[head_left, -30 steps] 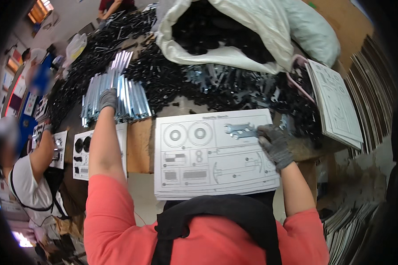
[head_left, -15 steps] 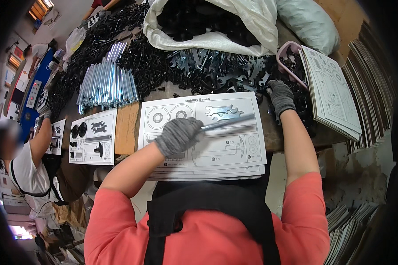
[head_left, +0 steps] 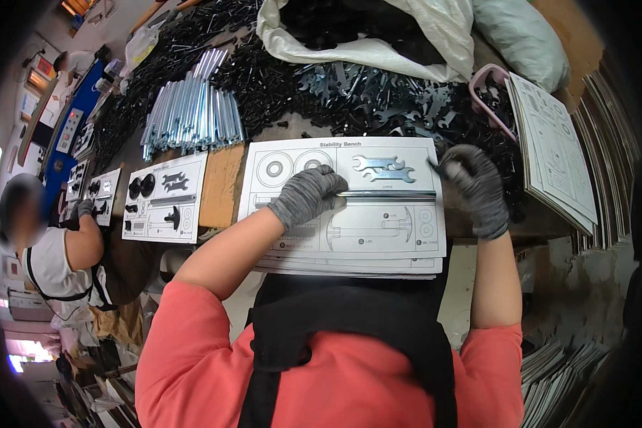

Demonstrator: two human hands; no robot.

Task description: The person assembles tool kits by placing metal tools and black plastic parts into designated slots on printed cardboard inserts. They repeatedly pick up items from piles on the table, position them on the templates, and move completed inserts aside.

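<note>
A printed parts sheet (head_left: 378,251) lies on top of a stack of similar sheets at the table's front edge. Two flat open-ended wrenches (head_left: 389,174) rest on its upper right. My left hand (head_left: 308,196), in a grey knit glove, is closed on one end of a silver metal rod (head_left: 392,195), which lies level across the sheet below the wrenches. Beside the sheet's right edge is my gloved right hand (head_left: 478,191), fingers curled together. A thin dark piece seems to show at its fingertips, too small to name.
Behind the sheet are a bundle of silver rods (head_left: 189,118), heaped black bolts (head_left: 264,107) and loose wrenches (head_left: 399,100). A white sack (head_left: 460,32) stands behind them. At right are a pink basket (head_left: 480,107) and stacked sheets (head_left: 555,153). A co-worker (head_left: 64,257) works at left.
My left hand has lowered the rod from a tilt to lie level on the sheet. My right hand has come back from the parts heap to the sheet's edge. The view has shifted slightly.
</note>
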